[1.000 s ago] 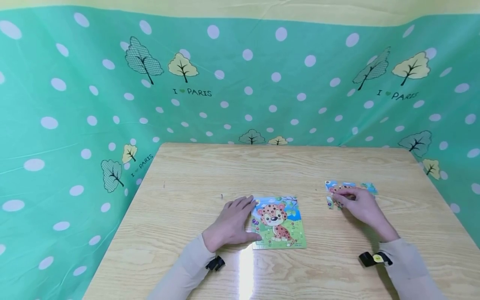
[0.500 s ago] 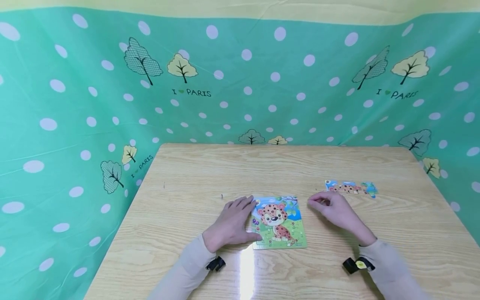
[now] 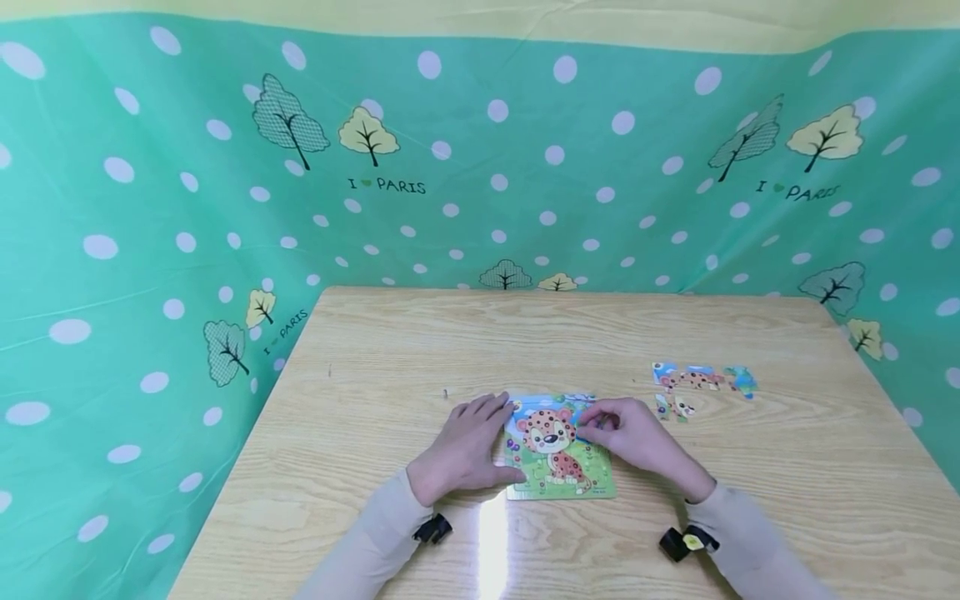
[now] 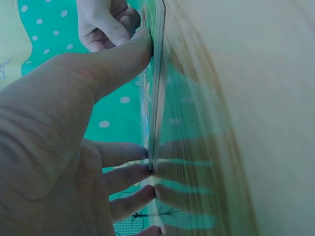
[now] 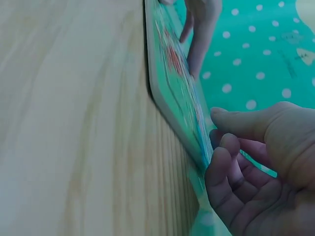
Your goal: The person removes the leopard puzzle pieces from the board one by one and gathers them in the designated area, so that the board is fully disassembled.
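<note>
A square leopard jigsaw puzzle [image 3: 558, 454] lies on the wooden table. My left hand [image 3: 465, 446] rests along its left edge, fingers spread and thumb on the lower left corner; in the left wrist view the thumb [image 4: 123, 61] touches the board's face. My right hand [image 3: 633, 433] is over the puzzle's right side, thumb and bent fingers near the leopard's face. In the right wrist view the right hand [image 5: 256, 162] has curled fingers beside the board, with a small gap between thumb and forefinger; no loose piece can be made out between them.
Several loose jigsaw pieces [image 3: 693, 381] with leopard and sky parts lie to the right of the puzzle. Tiny dark scraps [image 3: 445, 392] lie on the table [image 3: 420, 333]. A green dotted curtain [image 3: 510, 183] hangs behind and around it.
My right hand has moved left from the loose pieces to the puzzle's right side, uncovering the leopard-face piece there. The left hand has stayed in place.
</note>
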The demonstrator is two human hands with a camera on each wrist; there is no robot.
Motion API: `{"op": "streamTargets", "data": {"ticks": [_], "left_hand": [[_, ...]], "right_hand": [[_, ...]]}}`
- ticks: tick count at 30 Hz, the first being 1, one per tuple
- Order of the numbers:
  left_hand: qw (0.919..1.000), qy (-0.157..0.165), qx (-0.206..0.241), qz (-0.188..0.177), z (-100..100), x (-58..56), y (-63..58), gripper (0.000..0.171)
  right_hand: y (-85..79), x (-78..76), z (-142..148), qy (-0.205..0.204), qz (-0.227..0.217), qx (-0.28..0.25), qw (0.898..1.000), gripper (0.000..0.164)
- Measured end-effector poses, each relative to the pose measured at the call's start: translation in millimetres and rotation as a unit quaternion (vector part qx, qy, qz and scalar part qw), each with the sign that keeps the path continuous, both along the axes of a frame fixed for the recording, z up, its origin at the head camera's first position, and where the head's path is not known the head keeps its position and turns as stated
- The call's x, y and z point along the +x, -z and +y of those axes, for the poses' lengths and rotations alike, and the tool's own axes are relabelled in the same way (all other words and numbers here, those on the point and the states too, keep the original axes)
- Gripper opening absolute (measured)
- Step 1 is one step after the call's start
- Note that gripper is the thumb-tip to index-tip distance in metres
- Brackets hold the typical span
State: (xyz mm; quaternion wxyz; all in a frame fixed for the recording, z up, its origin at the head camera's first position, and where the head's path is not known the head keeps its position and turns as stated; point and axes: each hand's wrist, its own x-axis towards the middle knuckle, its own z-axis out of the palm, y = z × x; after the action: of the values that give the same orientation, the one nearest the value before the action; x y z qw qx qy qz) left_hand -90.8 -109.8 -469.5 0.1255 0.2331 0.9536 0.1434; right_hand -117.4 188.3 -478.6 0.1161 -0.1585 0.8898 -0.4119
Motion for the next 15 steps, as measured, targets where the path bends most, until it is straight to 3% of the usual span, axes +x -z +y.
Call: {"op": "streamTargets", "data": {"ticks": [9,15], "left_hand": [[1.0,-0.002,0.003,-0.003,2,0.8,-0.1,0.11],[1.0,-0.003,-0.001,-0.005,1,-0.6,-0.1,0.11]], "right_hand": [[-0.3,6.0,-17,-0.043,0.001,-0.016,0.999,0.02],[-2.3,1.9,-21,-0.075,0.004,-0.002,0.997,0.058]]}}
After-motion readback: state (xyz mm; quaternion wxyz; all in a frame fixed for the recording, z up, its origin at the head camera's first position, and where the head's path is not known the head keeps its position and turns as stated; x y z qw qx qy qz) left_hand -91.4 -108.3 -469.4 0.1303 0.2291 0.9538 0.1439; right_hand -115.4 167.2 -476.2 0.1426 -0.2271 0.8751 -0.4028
